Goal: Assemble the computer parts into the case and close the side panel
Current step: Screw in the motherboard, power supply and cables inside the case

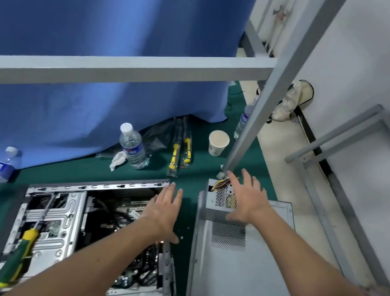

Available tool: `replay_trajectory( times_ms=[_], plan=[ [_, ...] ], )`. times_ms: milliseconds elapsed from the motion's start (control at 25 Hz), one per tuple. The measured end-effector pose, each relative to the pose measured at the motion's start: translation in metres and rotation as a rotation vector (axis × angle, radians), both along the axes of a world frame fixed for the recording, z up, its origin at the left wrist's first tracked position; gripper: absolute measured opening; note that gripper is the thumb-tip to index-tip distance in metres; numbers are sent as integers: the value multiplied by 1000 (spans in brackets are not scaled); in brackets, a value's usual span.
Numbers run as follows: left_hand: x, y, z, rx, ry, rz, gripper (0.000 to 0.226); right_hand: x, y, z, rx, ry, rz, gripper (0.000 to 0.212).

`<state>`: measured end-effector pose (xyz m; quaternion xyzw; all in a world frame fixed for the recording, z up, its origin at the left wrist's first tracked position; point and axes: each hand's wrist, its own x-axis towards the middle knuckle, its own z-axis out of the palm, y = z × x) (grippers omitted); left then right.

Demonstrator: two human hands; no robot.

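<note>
No legible text: blue bottle labels (134, 151) and paper cup (218, 142) print too blurred to read.

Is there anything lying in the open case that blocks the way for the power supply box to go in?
Yes. A green and yellow screwdriver lies across the drive cage on the left part of the open case. The left hand hovers over the case's right part. The power supply sits on the side panel.

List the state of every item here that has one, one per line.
computer case: open, side off
side panel: off, flat on the mat
power supply: outside the case, on the panel
left hand: open
right hand: open
screwdriver: lying on the case
paper cup: upright
</note>
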<state>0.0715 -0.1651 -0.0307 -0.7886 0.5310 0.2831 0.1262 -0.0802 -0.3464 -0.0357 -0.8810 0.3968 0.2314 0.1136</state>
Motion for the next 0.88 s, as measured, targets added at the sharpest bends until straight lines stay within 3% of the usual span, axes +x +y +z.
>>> replay_trajectory(
  times_ms=[200, 360, 560, 880],
  plan=[
    [-16, -15, -16, 141, -205, -120, 110, 15, -12, -16, 2, 96, 234, 126],
    [-20, -6, -26, 106, -128, -24, 96, 19, -9, -27, -33, 107, 266, 119],
    [-24, -3, -39, 57, -204, -65, 82, 21, -9, -34, -73, 111, 301, 115],
    [-20, -2, -49, -7, -13, 95, 88, 17, -6, 9, -18, 9, 215, 107]
  ],
)
